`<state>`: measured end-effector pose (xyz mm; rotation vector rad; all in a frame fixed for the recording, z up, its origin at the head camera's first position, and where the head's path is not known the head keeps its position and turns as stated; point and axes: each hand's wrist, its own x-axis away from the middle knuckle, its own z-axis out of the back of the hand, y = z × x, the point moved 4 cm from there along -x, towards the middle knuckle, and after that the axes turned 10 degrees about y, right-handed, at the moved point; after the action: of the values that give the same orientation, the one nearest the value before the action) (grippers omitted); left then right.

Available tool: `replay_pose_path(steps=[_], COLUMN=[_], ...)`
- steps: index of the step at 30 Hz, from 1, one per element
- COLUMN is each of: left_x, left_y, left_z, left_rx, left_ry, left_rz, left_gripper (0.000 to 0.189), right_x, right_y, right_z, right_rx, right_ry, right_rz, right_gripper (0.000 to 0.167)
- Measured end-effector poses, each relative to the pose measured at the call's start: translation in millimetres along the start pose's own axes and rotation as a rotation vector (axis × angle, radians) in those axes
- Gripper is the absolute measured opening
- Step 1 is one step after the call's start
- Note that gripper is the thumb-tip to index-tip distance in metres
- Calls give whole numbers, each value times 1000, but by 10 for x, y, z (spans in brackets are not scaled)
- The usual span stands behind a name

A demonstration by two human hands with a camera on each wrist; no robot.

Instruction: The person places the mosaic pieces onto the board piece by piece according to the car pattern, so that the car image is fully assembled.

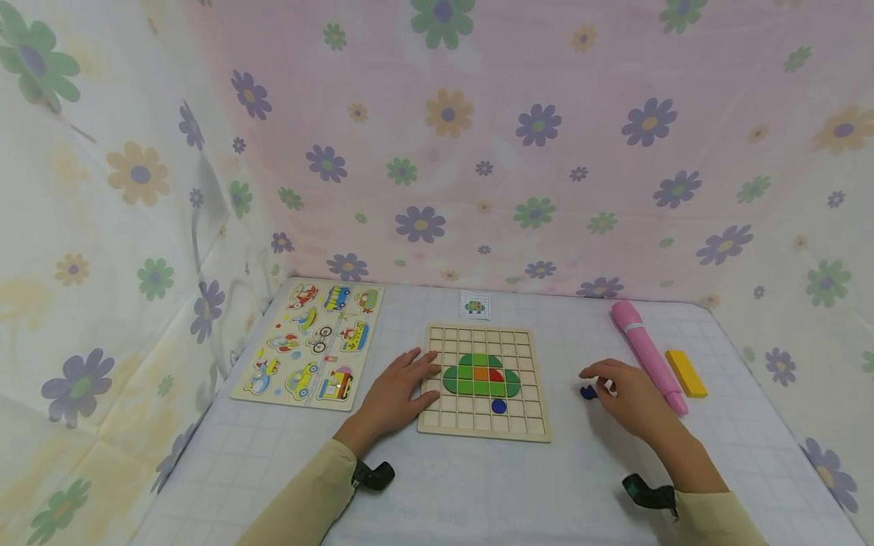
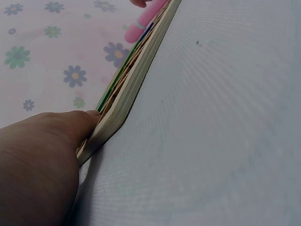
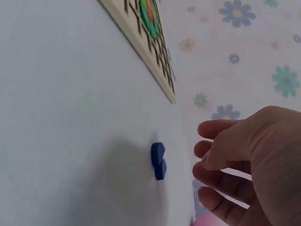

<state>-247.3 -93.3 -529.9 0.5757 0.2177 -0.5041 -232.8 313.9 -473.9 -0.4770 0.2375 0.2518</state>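
Observation:
A wooden grid board [image 1: 481, 423] lies in the middle of the table, bearing a cloud-like shape of green pieces [image 1: 466, 385] with an orange piece [image 1: 481, 374] and a red piece [image 1: 496, 375] inside it. Below that shape sits a round blue patch [image 1: 499, 406]. My left hand [image 1: 394, 396] rests on the board's left edge, its fingers spread and its thumb [image 2: 87, 123] on the rim. To the right of the board, my right hand [image 1: 627, 394] hovers with loosely bent fingers, holding nothing that I can see. Two small dark blue pieces [image 3: 158, 154] lie on the table near its fingertips.
A picture card [image 1: 474, 305] showing a similar shape lies behind the board. On the left is a vehicle picture board [image 1: 307, 341]. A pink stick-like object [image 1: 649, 356] and a yellow block [image 1: 686, 373] lie at the right. Flowered cloth [image 1: 505, 174] surrounds the table.

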Motion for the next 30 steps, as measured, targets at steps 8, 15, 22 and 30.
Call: replay_pose_path(steps=[8, 15, 22, 30], left_x=[6, 2, 0, 1], left_y=[2, -2, 6, 10], left_z=[4, 2, 16, 16], left_rx=[8, 9, 17, 20], left_ry=[1, 2, 3, 6], left_rz=[5, 1, -9, -17], left_gripper=[49, 49, 49, 50], right_x=[55, 98, 105, 139], right_y=[117, 210, 245, 249], right_z=[-49, -90, -91, -90], right_rx=[5, 11, 22, 38], right_ry=[-89, -84, -97, -100], right_rz=[-79, -67, -45, -42], right_gripper=[24, 21, 21, 21])
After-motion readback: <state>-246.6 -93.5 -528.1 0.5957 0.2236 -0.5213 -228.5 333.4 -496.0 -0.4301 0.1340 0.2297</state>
